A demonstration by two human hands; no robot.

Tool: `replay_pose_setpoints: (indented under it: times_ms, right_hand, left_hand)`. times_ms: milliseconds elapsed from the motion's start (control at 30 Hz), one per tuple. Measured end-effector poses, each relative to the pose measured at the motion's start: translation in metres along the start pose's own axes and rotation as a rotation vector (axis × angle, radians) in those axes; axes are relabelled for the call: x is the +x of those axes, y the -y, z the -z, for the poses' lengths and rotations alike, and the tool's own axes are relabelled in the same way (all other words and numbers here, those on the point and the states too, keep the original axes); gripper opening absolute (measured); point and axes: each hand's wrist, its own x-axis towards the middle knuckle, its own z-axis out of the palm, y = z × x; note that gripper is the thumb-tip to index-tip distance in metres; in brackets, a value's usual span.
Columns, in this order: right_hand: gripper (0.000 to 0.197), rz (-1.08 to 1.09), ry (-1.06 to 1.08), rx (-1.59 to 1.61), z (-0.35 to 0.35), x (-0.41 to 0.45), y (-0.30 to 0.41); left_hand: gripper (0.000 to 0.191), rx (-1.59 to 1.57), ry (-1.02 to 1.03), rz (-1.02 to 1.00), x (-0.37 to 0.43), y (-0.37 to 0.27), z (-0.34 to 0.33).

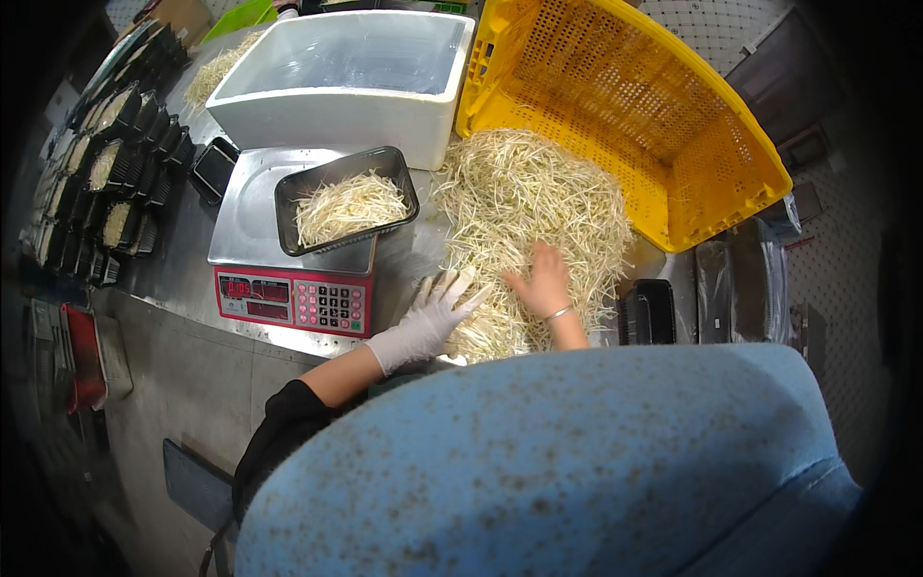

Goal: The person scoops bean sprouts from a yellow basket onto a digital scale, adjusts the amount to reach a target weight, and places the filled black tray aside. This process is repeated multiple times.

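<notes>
A large heap of bean sprouts [537,195] lies on the metal table before me. My left hand [429,321], in a white glove, rests at the heap's left edge with its fingers spread. Bare and with a bracelet at the wrist, my right hand [546,283] lies on the sprouts, its thumb apart from the fingers. Whether sprouts are caught under either palm is hidden. Left of the heap, a black plastic tray [395,169] with some bean sprouts in it stands tilted in view on the steel plate of a red digital scale [294,301], whose display is lit.
Behind the scale stands a white foam box [324,119]. A yellow perforated crate [591,79] lies on its side behind the heap. Stacked filled black trays [115,169] line the far left. An empty black tray [214,169] is beside the scale, with nested black trays [649,311] at right.
</notes>
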Motion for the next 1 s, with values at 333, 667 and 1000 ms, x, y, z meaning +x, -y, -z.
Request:
replay_pose_setpoints:
  times_ms: [333,667,1000]
  right_hand:
    - [0.081,0.273,-0.088,0.093,-0.006,-0.021,0.024]
    - [0.104,0.247,0.011,0.005,-0.018,-0.047,0.007]
    - [0.063,0.402,0.129,0.005,0.034,-0.017,0.0]
  left_hand:
    - [0.113,0.169,-0.005,-0.109,0.077,0.024,0.002]
    - [0.099,0.063,-0.32,-0.029,0.069,0.033,-0.029]
    - [0.07,0.069,-0.289,-0.032,0.064,0.024,0.007]
